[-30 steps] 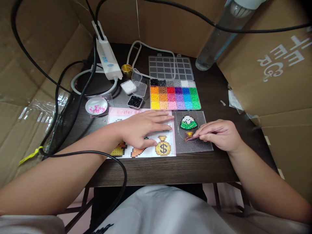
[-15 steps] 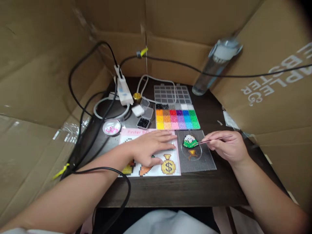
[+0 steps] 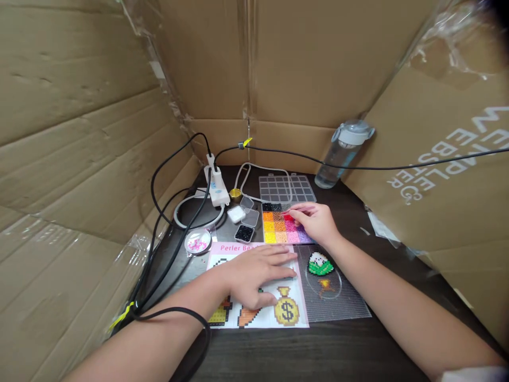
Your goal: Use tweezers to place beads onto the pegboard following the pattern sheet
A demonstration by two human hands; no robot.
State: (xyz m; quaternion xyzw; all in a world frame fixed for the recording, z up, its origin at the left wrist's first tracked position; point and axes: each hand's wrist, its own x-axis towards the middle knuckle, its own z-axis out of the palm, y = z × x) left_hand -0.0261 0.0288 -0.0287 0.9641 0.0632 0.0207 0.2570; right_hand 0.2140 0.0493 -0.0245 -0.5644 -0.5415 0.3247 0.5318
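My left hand (image 3: 260,273) lies flat with fingers spread on the printed Perler bead pattern sheet (image 3: 296,314). Over the bead box (image 3: 270,225), whose compartments hold beads sorted by colour, my right hand (image 3: 316,223) pinches a pair of pink tweezers (image 3: 296,210). Their tips are near the brown and red compartments; whether a bead is between them is too small to tell. On the clear pegboard (image 3: 353,302), right of the sheet, sit a green, white and black bead figure (image 3: 320,263) and a small orange-brown bead piece (image 3: 326,285). My right hand hides part of the box.
Small clear boxes of black beads (image 3: 244,233) and white beads (image 3: 236,214) stand beside a round dish of pink beads (image 3: 198,242). A power strip (image 3: 218,188), black cables (image 3: 159,260) and a gold cup (image 3: 235,196) are left. A water bottle (image 3: 338,159) leans against the cardboard wall (image 3: 294,90).
My right hand has moved with the tweezers from the green and white bead figure up and left to the bead box. The view has tilted upward. My left hand stays on the sheet.
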